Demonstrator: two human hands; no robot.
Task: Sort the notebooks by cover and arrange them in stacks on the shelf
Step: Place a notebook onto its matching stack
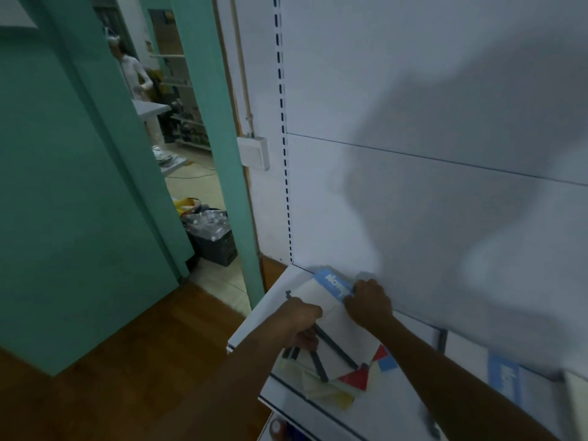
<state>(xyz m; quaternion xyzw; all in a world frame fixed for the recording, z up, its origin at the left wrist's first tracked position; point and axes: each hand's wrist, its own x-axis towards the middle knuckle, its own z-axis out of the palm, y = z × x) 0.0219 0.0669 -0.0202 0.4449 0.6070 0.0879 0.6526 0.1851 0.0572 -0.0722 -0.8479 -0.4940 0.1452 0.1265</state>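
A fanned pile of notebooks (342,354) with pale covers, dark spines and red, blue and yellow shapes lies at the left end of the white shelf (254,323). My left hand (304,326) grips the pile at its near left edge, fingers curled round the dark spines. My right hand (369,302) holds the far edge, fingers curled over a notebook with a blue title band (334,283) close to the back panel. Another blue-banded notebook (506,377) lies flat further right on the shelf.
The shelf's white back panel (413,154) rises just behind the hands, with a slotted upright (284,154) at its left. A green door frame (222,154), a wall switch (253,152) and wooden floor (127,361) are to the left. A crate of bottles (213,237) stands in the doorway.
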